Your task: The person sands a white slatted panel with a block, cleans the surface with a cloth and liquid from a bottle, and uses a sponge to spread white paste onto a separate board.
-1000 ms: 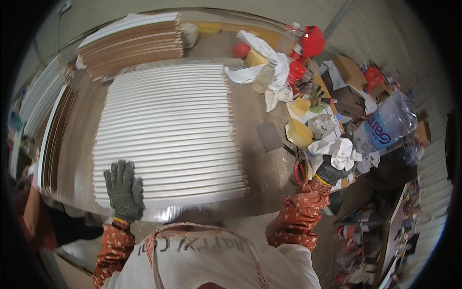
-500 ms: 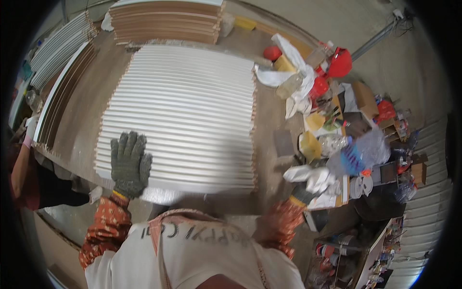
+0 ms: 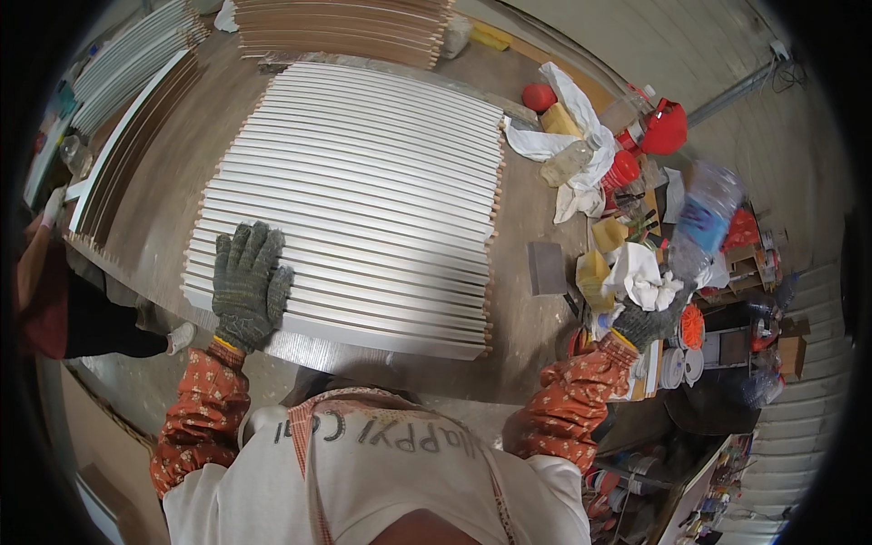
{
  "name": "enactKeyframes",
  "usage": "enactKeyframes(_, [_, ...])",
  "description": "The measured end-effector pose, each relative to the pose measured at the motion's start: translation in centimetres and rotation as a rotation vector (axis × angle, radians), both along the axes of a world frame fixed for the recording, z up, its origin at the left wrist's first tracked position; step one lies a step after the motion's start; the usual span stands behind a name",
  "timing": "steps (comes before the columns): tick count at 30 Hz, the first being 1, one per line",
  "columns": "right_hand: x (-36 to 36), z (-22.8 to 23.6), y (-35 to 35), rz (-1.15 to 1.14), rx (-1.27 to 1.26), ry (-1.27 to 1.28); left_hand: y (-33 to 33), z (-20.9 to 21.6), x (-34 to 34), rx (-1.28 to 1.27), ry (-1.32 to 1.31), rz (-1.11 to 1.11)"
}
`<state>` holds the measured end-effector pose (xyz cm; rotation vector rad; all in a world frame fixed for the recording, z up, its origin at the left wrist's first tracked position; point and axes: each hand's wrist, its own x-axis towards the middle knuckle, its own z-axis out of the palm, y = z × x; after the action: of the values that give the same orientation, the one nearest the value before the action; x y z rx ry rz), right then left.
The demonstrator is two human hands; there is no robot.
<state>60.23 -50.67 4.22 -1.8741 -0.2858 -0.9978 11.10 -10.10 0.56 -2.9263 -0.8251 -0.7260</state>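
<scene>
My left hand (image 3: 249,282), in a dark grey-green knit glove, lies flat with fingers stretched out on the near left of a stack of white slats (image 3: 354,209) with brown ends. My right hand (image 3: 647,325), gloved alike, is closed at the right edge of the table beside a crumpled white cloth (image 3: 643,275), which it appears to hold. Just beyond its fingers a large clear plastic bottle (image 3: 707,218) with a blue label stands tilted. Its lower end is close to the glove; whether the fingers also grip it is hidden.
Cut yellow containers (image 3: 593,275), a grey block (image 3: 546,269), red items (image 3: 622,169) and white rags (image 3: 543,143) clutter the table's right side. More slat stacks (image 3: 341,29) stand at the back and left. Another person's gloved hand (image 3: 53,208) touches the left stack.
My right hand has moved right and away from me with the cloth. The bottle has swung farther off and more upright. My left hand stays on the slats. The view has shifted slightly.
</scene>
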Motion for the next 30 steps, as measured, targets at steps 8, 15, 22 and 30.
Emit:
enactKeyframes(8, [-4.7,8.2,11.3,0.434,-0.506,0.045,0.3,-0.4,-0.4,0.012,-0.028,-0.006])
enactKeyframes(15, [-0.8,9.1,19.4,-0.068,-0.883,-0.108,1.0,0.1,-0.3,-0.049,0.004,-0.099])
enactKeyframes(22, [-15.4,8.8,32.7,0.396,-0.441,-0.037,6.5,-3.0,-1.9,-0.047,0.106,-0.601])
enactKeyframes(30, [-14.8,1.2,38.4,0.446,-0.559,0.045,16.2,-0.3,3.0,0.129,0.049,-1.173])
